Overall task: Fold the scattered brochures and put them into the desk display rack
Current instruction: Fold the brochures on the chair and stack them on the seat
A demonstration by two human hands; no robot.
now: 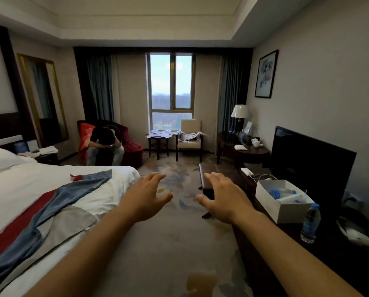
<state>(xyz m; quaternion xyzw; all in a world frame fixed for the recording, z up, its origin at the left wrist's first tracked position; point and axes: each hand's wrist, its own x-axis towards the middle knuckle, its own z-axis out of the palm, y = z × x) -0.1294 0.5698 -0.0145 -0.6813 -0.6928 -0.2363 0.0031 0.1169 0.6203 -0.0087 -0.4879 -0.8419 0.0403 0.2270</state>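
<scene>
Brochures (159, 133) scattered on small round tabletop (157, 137) under far window, more papers (191, 136) on beige chair beside it, my left hand (146, 195) and right hand (223, 198) outstretched, fingers spread, grasping nothing.

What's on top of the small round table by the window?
Scattered brochures cover the small round table, overlapping in a loose pile, with a dark thin item lying on them. Anything beneath the papers is hidden. More papers lie on the beige chair beside it.
</scene>
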